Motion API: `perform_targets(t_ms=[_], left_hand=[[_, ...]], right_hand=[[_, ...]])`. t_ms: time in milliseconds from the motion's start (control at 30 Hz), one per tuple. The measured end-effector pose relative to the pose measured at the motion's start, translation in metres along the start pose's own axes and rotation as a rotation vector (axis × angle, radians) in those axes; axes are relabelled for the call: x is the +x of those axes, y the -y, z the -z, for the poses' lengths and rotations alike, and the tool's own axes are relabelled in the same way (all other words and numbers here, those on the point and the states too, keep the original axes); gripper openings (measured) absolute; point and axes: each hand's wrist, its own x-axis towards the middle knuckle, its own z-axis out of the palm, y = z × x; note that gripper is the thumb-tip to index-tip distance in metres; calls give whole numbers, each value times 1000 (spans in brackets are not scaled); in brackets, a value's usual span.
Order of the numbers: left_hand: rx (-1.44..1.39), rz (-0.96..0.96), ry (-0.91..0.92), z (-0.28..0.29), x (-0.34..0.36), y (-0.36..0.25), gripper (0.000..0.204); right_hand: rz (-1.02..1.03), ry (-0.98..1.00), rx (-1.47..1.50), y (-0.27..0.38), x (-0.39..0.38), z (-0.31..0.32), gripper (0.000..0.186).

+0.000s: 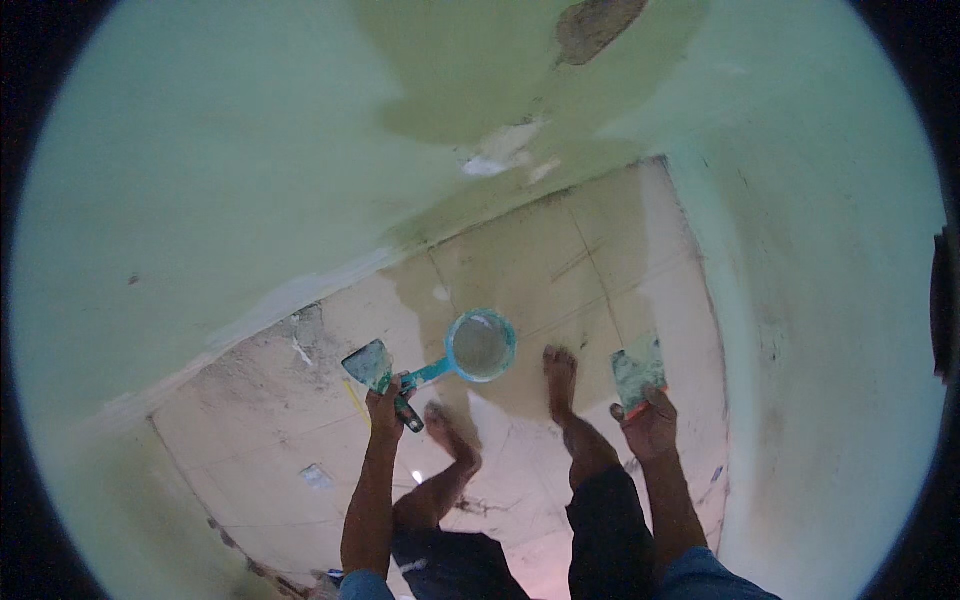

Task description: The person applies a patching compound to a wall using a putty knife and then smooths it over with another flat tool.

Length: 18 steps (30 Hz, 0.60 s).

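Observation:
My left hand (384, 408) is closed round a putty knife (369, 364) with a wide, smeared blade and a dark green handle. The same hand also grips the handle of a blue plastic dipper (513, 345), which extends to the right and holds a greyish paste or liquid. On the right, my right hand (651, 428) is closed on a flat, square putty spreader (638, 372), its blade stained and its edge orange where my fingers hold it. Both tools are apart from the walls.
A pale green wall (230, 170) with a bare grey patch (597, 28) rises ahead; another wall (830, 300) stands at right. Smudged pale tiles (540, 270) cover the floor. My bare feet stand between the hands. A small pale scrap (316, 476) lies at left.

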Motion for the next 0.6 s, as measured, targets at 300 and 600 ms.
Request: perform_targets(t_ms=[300,600], left_hand=[[-109,-132,-45,-3,94,86,21],[52,-262,-139,-2,123,94,30]], right_hand=[[61,232,-242,31,150,40,42],[88,429,-288,-19,249,82,40]])
